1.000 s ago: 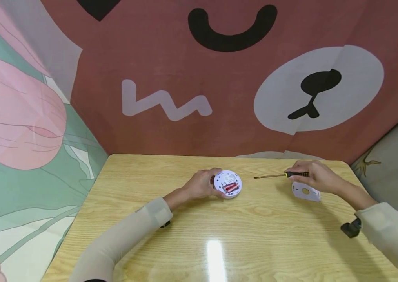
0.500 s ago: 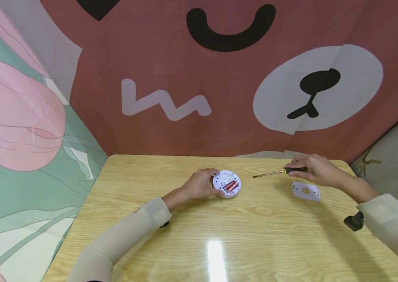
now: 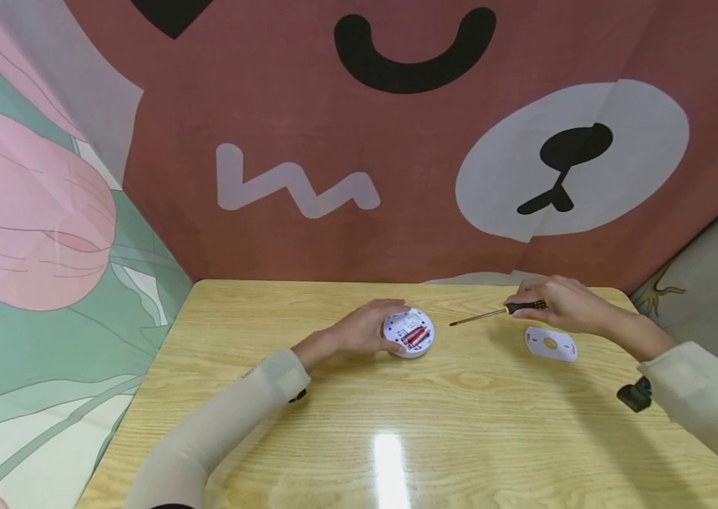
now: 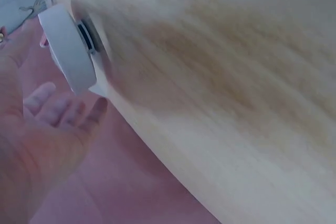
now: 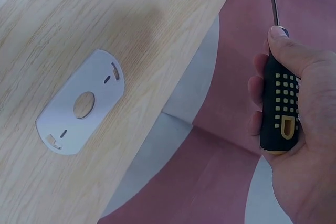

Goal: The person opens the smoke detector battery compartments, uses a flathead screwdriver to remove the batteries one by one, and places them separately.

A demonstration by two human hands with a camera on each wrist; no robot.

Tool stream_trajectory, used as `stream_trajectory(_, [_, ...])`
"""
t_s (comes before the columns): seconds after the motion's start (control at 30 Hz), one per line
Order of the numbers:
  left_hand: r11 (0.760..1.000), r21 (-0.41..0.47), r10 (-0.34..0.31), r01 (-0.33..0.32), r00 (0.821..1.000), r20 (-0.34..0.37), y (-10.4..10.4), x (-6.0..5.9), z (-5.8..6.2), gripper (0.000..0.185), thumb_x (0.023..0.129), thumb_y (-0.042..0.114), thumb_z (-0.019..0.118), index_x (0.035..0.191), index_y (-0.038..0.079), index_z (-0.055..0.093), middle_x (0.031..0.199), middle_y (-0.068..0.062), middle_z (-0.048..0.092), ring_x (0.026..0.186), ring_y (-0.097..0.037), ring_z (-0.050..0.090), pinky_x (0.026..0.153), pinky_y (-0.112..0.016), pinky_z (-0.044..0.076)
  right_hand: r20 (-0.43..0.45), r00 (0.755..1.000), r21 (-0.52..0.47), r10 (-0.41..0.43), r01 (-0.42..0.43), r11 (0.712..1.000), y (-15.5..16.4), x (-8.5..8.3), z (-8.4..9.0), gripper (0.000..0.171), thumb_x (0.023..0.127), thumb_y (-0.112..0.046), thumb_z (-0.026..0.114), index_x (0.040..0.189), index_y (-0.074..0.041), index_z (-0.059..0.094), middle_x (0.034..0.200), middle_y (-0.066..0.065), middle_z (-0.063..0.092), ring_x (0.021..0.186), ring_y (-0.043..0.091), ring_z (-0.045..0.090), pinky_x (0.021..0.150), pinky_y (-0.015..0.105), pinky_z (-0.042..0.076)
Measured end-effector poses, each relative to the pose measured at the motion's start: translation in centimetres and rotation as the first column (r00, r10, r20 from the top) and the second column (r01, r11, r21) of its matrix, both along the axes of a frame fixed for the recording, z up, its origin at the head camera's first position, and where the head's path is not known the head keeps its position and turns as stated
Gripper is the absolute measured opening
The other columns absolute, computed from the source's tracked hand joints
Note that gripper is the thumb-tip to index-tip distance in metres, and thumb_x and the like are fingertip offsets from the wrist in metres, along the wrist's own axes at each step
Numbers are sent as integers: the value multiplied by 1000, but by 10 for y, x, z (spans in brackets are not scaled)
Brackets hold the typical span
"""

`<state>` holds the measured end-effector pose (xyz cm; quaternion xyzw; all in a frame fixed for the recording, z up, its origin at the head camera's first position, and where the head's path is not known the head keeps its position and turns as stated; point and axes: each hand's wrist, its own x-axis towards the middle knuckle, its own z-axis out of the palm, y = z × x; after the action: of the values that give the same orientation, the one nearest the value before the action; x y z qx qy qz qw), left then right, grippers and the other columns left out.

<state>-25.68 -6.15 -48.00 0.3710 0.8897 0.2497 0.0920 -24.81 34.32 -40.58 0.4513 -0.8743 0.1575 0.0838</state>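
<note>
A round white smoke detector (image 3: 408,324) lies on the table with its battery side up; red batteries (image 3: 417,336) show in its open bay. My left hand (image 3: 368,329) grips it by the left edge, thumb at the near side and fingers at the far side. In the left wrist view the detector's white side (image 4: 68,51) faces me. My right hand (image 3: 569,307) holds a screwdriver (image 3: 527,305) by its black and yellow handle. The shaft points left towards the detector, its tip apart from it. The right wrist view shows the thumb along the handle (image 5: 281,98).
A white mounting plate (image 3: 562,346) with a round central hole lies on the wooden table (image 3: 460,424) below my right hand. Behind the table's far edge stands a printed cloth backdrop (image 3: 308,247); another hangs at the left.
My right hand has shifted slightly left and upward with the screwdriver, uncovering the mounting plate. My left fingers have slid a little further along the detector's far rim.
</note>
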Motion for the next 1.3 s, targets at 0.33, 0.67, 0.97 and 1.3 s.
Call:
stream_trajectory(0.33, [988,-16,-154,155,987,53,-3,-11,2,80,92,31,86,159,11,48,170,-12,36,157,-28,33,127,-41,30,6,1000,36,-10,9,999,-7,-1,0,25,86,-12,87,111,-7,83,101,-5,75,69,-10,55,51,17,41])
stream_trajectory(0.67, [989,-50,-140,141,990,20,-5,-10,0,70,93,30,85,153,11,56,167,-15,41,155,-29,37,125,-40,34,30,999,85,-35,33,996,-16,-1,4,27,87,-14,87,112,-8,82,99,-9,75,71,-9,58,54,18,44])
stream_trajectory(0.97, [992,-83,-101,98,994,-42,-6,-8,-1,67,91,33,86,148,8,62,160,-11,48,148,-26,46,121,-36,39,75,997,88,7,-14,996,-25,-3,3,22,92,-14,83,113,-6,82,91,-13,68,65,-12,50,54,18,44])
stream_trajectory(1.3, [992,-88,-96,87,989,-109,-6,-4,-1,63,90,37,87,141,6,67,155,-12,53,145,-24,49,117,-36,44,34,996,113,81,-84,990,-30,-6,4,25,90,-14,85,113,-6,83,90,-13,69,69,-9,50,55,17,42])
